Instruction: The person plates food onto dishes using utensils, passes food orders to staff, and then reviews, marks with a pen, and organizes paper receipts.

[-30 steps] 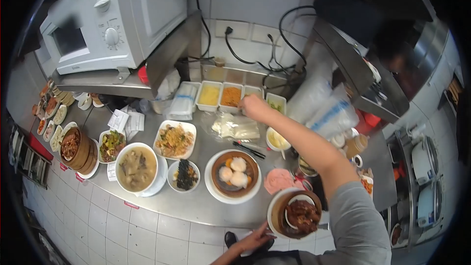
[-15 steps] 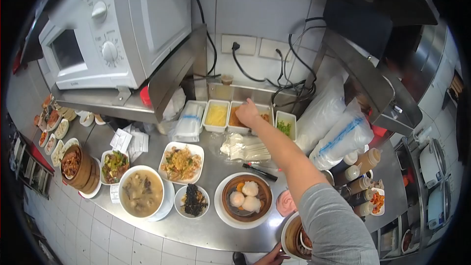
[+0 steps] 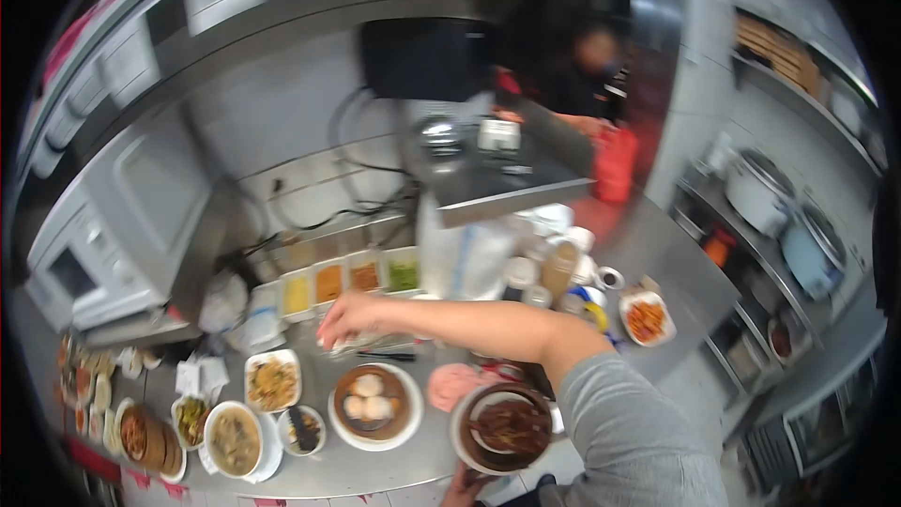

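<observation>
My right hand [image 3: 349, 318], on an outstretched arm in a grey sleeve, hovers in front of the topping containers. Its fingers are bent together and pointing down; anything between them is too blurred to make out. My left hand [image 3: 463, 485] grips the lower rim of a plate [image 3: 462, 441] at the bottom of the view. On that plate sits a round bamboo steamer holding dark reddish-brown food [image 3: 511, 427], possibly chicken feet. To its left, a steamer of pale dumplings [image 3: 369, 401] rests on a white plate [image 3: 410, 424].
Containers of yellow shreds [image 3: 297, 295] and chopped greens [image 3: 403, 274] line the wall. Soup [image 3: 235, 439], fried rice [image 3: 273, 381] and other dishes stand left. Squeeze bottles [image 3: 560, 268] and pickled vegetables [image 3: 647, 319] are right. Another person [image 3: 591, 84] holds something red behind a metal shelf [image 3: 516, 183].
The view has turned right. My right hand has come out of a topping container toward the counter's front. The plate with the steamer, held by my left hand, is now more fully visible.
</observation>
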### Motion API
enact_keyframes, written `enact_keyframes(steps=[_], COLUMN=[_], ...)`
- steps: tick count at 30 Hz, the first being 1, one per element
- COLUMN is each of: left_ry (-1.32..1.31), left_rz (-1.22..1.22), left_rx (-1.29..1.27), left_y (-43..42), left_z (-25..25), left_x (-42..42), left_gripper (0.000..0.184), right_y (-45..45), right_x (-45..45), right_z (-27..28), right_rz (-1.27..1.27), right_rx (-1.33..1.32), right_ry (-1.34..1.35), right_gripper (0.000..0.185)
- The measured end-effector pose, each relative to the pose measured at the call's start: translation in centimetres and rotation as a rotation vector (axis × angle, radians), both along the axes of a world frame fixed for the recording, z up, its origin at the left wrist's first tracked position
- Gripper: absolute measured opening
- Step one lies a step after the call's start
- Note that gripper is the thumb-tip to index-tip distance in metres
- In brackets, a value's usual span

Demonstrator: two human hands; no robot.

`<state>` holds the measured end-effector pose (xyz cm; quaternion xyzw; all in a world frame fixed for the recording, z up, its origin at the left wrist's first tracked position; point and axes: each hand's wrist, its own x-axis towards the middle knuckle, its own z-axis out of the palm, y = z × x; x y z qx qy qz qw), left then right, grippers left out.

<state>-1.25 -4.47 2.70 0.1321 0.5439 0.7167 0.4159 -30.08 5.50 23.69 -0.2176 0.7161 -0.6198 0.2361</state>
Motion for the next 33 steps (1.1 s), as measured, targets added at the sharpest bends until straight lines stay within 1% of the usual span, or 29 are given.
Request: enact_keyframes(steps=[1,2,4,6,7,8,9,10,11,12,14,17,18,20,21,23,25,27,30,33], left_ry=[0.016,0.029,0.049,0.069,-0.015,-0.009,0.000,0.006,0.028,0.049,-0.007,0.023,0.041,0.067,0.078,0.070,0.032,0.049,0.098,0.107], left_rz=[0.014,0.040,0.120,0.174,0.202,0.234,0.265,0.294,0.303,0.307,0.377,0.444,0.477,0.545,0.589,0.648,0.684,0.761,0.838,0.910], left_rx=[0.011,0.019,0.034,0.042,0.064,0.083,0.076,0.065,0.021,-0.024,-0.047,-0.103,-0.125,-0.140,-0.153,-0.170,-0.178,-0.190,-0.201,-0.217], left_y=[0.4,0.8,1.1,1.7,1.9,2.3,2.5,2.6,2.7,2.8,3.6,4.9,5.4,5.7,5.8,5.8,5.3,4.9,4.2,3.8], left_z=[-0.9,-2.2,-4.2,-4.0,-4.4,-3.4,-3.4,-3.7,-3.3,-2.9,-2.2,-1.3,-1.0,-1.3,-1.2,-0.9,0.3,0.6,0.5,0.7], left_x=[-0.1,-0.2,0.3,0.6,0.6,0.8,0.9,1.0,1.1,1.3,1.8,2.8,3.1,3.7,4.1,4.8,5.7,6.4,7.2,7.9], left_gripper=[0.065,0.069,0.078,0.084,0.086,0.085,0.084,0.083,0.082,0.081,0.078,0.077,0.076,0.081,0.082,0.083,0.084,0.081,0.076,0.073], right_y=[1.8,4.0,9.4,16.1,19.9,23.8,27.7,31.3,36.0,40.0,47.3,50.7,51.6,52.9,53.2,54.9,55.2,55.5,55.3,55.2], right_x=[3.0,6.5,12.1,16.7,18.7,20.6,22.2,23.8,24.4,25.2,26.7,28.2,28.2,28.4,28.7,29.4,29.7,29.7,28.1,27.4], right_z=[0.9,2.3,4.2,5.5,5.9,6.1,6.2,6.2,3.9,1.8,-2.6,-6.2,-7.8,-11.5,-12.7,-13.8,-13.3,-12.2,-12.2,-12.9], right_rz=[0.084,0.105,0.131,0.051,-0.070,-0.188,-0.292,-0.460,-0.589,-0.749,-0.969,-1.183,-1.160,-1.107,-1.120,-1.144,-1.188,-1.257,-1.209,-1.121], right_rx=[-0.054,-0.047,-0.030,-0.004,0.003,0.012,0.039,0.151,0.152,0.256,0.464,0.805,0.910,1.116,1.211,1.157,1.122,1.106,1.078,1.146], right_ry=[-0.109,-0.162,-0.147,-0.033,-0.048,-0.067,-0.079,-0.065,-0.033,-0.001,0.016,0.045,0.116,0.258,0.298,0.243,0.202,0.178,0.178,0.329], right_gripper=[0.020,0.020,0.022,0.025,0.026,0.026,0.025,0.023,0.022,0.019,0.013,0.009,0.008,0.007,0.010,0.010,0.010,0.009,0.010,0.011])
